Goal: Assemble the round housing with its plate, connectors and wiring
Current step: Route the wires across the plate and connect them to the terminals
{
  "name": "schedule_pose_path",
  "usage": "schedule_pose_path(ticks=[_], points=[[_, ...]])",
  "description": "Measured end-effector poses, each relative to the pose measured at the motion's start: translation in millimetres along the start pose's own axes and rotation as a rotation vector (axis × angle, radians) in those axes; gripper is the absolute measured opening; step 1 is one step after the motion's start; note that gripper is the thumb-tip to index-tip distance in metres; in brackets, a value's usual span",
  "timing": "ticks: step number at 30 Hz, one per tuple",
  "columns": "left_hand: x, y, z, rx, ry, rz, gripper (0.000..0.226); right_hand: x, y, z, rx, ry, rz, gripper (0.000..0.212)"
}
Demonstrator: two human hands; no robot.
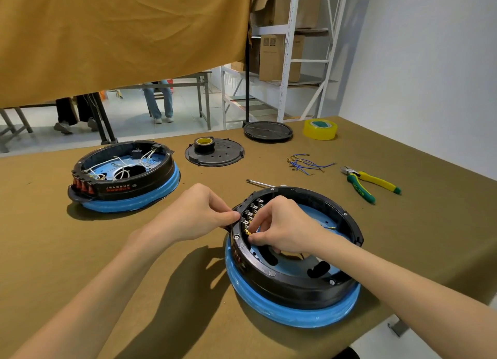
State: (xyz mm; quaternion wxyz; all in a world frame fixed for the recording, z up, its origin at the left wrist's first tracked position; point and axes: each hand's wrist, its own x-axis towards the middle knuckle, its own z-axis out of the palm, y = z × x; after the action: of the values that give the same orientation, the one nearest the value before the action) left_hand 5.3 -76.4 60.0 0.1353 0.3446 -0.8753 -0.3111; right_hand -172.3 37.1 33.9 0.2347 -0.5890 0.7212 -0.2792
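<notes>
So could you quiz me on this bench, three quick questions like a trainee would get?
1. True or false: the pliers lie inside the near housing.
2. Which hand works inside that housing: A left, B right?
3. What sits on the holed plate?

Key: 1 false, they lie on the table. 2 B; the left grips the rim. 3 A black tape roll.
</notes>
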Motion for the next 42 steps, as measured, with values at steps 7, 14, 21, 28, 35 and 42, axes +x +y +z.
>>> schedule_pose_path(ticks=[7, 14, 21, 28, 35, 42], points=[[1.2, -2.2, 0.0, -0.004, -0.006, -0.002, 0.012, -3.8, 2.6, -2.3, -0.009, 0.007, -0.015, 0.005], [0.6, -1.3, 0.6, -0.002, -0.002, -0.001, 0.013, -2.8, -0.2, 0.7, -0.040, 0.017, -0.016, 0.004], [-2.3, 2.5, 0.3, -0.001, -0.013, -0.010, 0.014, -4.4, -4.1, 1.2, -0.042, 0.021, -0.006, 0.006], [-5.4, 6.8, 2.5, 0.035, 0.005, -0.012, 0.021, -2.5, -14.8, 3.6, -0.053, 0.018, 0.032, 0.007], [-6.7, 8.3, 1.3, 0.038, -0.010, -0.020, 0.021, -1.8, -19.0, 10.9, -0.068, 0.049, 0.047, 0.006], [-7.1, 10.0, 2.3, 0.035, 0.000, -0.019, 0.021, -3.8, -18.6, 9.0, -0.079, 0.068, -0.004, 0.011]])
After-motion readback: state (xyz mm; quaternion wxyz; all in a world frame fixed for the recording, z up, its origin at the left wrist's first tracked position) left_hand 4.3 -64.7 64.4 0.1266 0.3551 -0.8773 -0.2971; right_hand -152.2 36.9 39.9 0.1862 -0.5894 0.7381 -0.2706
